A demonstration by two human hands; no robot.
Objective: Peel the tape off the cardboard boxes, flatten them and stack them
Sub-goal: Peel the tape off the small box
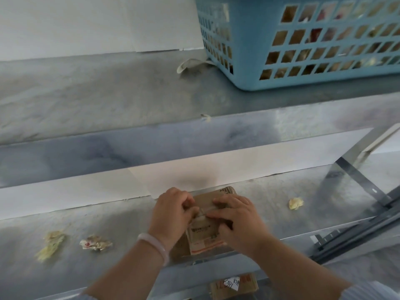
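Peeling tape [201, 213] off a cardboard box [207, 197] well below the blue basket [303, 40].
Left hand [171, 215] pinches the tape; right hand [236, 217] presses down, fingers extended; both hide most of the box.

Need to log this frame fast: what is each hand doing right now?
Left hand: pinching the clear tape on the cardboard box.
Right hand: open, fingers pressing flat on the cardboard box.
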